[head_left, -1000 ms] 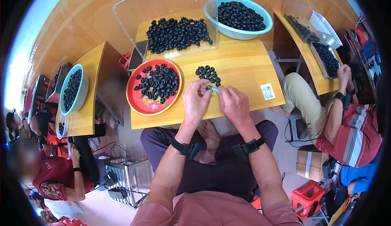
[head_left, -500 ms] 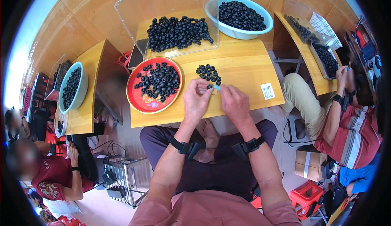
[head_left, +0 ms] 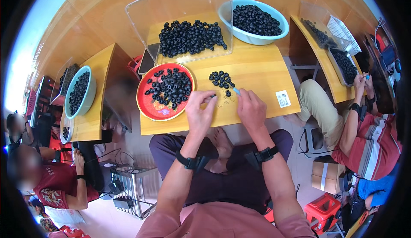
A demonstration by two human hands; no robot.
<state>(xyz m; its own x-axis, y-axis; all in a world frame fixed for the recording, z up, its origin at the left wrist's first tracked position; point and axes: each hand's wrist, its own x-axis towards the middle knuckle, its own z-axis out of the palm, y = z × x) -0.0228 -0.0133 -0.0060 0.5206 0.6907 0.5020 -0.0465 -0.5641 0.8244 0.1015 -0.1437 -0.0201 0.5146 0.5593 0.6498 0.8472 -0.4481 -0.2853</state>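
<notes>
My left hand (head_left: 201,111) is closed in a pinch, with a small black ring-shaped part (head_left: 212,95) showing at its fingertips. My right hand (head_left: 251,109) grips a slim light-blue tool (head_left: 237,91), whose kind I cannot make out. Near the tool's tip lies a single black ring-shaped part (head_left: 228,93) on the wooden table (head_left: 257,73). Just beyond my hands sits a small group of the same black parts (head_left: 221,78). Left of my left hand, a red round tray (head_left: 144,102) carries many more of them. Small crumbs (head_left: 221,103) are scattered on the wood between my hands.
A clear plastic bin (head_left: 141,28) with heaped black parts stands at the back, beside a light-blue basin (head_left: 280,32) full of them. A white label (head_left: 282,98) is stuck at the table's right. People sit at tables (head_left: 96,79) on both sides.
My hands have parted. The left hand moved left and slightly nearer with a black part; the right holds the blue tool slightly to the right. A single part now shows between them.
</notes>
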